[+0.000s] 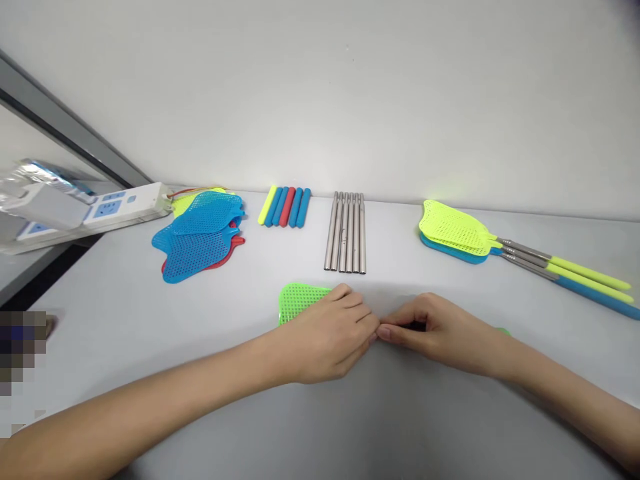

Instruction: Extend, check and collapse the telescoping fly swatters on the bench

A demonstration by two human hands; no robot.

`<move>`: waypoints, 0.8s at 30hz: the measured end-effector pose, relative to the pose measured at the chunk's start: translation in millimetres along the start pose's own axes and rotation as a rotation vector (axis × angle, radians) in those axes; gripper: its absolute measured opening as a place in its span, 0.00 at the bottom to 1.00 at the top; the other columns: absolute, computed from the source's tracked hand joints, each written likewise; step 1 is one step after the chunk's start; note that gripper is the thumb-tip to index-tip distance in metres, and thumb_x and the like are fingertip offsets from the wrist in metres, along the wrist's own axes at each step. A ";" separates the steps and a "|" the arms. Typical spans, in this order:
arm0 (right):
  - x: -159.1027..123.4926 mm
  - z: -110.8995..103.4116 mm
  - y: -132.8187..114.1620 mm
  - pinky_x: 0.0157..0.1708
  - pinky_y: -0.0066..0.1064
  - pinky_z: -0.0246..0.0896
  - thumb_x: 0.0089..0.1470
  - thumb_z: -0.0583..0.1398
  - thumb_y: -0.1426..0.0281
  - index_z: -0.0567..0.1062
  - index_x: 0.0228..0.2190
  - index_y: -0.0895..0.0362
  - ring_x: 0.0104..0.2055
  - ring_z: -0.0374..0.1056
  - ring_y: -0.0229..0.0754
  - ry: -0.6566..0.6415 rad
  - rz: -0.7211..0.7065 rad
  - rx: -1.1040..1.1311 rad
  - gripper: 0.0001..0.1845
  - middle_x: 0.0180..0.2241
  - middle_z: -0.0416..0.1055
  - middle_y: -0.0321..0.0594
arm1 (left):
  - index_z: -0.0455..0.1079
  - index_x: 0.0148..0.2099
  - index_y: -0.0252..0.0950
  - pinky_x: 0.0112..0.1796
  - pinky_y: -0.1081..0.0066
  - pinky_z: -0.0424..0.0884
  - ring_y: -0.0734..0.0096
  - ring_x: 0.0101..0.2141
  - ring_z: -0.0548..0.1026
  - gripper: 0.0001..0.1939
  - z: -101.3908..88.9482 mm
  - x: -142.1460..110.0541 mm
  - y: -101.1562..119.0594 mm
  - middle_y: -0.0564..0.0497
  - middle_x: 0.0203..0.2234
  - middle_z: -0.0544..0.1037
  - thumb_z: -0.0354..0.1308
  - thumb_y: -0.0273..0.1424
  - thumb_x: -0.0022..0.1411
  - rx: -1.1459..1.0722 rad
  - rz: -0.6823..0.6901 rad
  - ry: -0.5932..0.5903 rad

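Observation:
A green fly swatter (300, 300) lies low over the table in front of me, its mesh head sticking out to the left of my left hand. My left hand (336, 333) is closed around it just past the head. Thumb and fingers of my right hand (433, 330) pinch right beside my left fingertips, where the swatter's shaft appears to run; the shaft itself is hidden by the hands. Behind the right wrist shows a small green end (503, 331), seemingly its handle.
Blue, red and yellow swatter heads (197, 250) are piled at left, near a white power strip (135, 203). Several coloured handle grips (284, 207) and metal tubes (346, 233) lie in rows at the back. Assembled fly swatters (457, 230) are stacked at right.

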State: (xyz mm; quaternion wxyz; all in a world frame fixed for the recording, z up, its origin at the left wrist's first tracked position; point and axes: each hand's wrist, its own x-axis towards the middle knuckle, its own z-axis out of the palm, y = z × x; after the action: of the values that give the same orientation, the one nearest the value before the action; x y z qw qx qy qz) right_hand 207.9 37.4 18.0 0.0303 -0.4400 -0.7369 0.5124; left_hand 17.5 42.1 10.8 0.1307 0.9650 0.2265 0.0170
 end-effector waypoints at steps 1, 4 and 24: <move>0.4 0.0 -0.1 0.17 0.26 0.34 0.53 0.48 0.63 0.58 0.13 0.58 0.19 0.37 0.32 0.002 0.002 0.009 0.20 0.17 0.41 0.30 | 0.61 0.29 0.33 0.34 0.67 0.57 0.70 0.27 0.59 0.11 -0.9 0.0 -0.8 0.51 0.22 0.65 0.41 0.27 0.61 -0.003 0.002 -0.001; 1.0 -0.8 0.2 0.16 0.27 0.32 0.53 0.48 0.62 0.53 0.13 0.58 0.19 0.37 0.31 -0.004 0.013 0.046 0.21 0.17 0.40 0.30 | 0.61 0.28 0.34 0.34 0.67 0.57 0.70 0.27 0.59 0.10 -1.6 0.5 -2.6 0.51 0.22 0.65 0.42 0.26 0.60 0.015 0.017 0.015; 4.4 -11.7 -0.7 0.17 0.28 0.30 0.51 0.53 0.61 0.46 0.14 0.57 0.19 0.34 0.30 -0.125 0.021 0.275 0.25 0.17 0.38 0.29 | 0.62 0.28 0.33 0.39 0.66 0.56 0.71 0.26 0.59 0.06 1.9 0.2 -5.9 0.53 0.21 0.64 0.46 0.23 0.55 0.380 0.113 0.183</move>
State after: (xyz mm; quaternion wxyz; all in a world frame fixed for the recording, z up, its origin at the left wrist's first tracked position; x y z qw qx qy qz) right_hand 210.6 48.8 22.3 0.0391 -0.4067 -0.6555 0.6351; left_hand 15.3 46.8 7.4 -0.0757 0.9779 0.1821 0.0691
